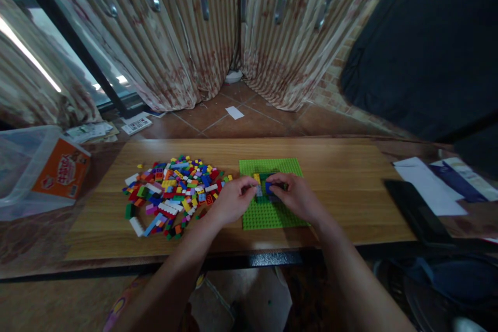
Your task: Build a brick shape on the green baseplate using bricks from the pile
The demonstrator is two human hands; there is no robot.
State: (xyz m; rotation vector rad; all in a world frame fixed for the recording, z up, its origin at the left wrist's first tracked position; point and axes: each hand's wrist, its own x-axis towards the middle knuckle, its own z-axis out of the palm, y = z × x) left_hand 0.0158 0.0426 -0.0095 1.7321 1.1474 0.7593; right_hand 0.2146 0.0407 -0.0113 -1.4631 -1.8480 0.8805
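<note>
A green studded baseplate lies on the wooden table. Yellow brick pieces, a dark green brick and a pale grey-blue brick form a small build on its middle. At the left side of this build is my left hand, thumb and forefinger pinched together at the pale brick; what they grip is too small to make out. From the right, my right hand pinches a blue brick over the plate. Its fingers hide part of the build.
A large heap of mixed toy bricks spreads over the table's left half. Left of the table stands a clear plastic box with an orange label. A dark flat object and white papers lie at the right end.
</note>
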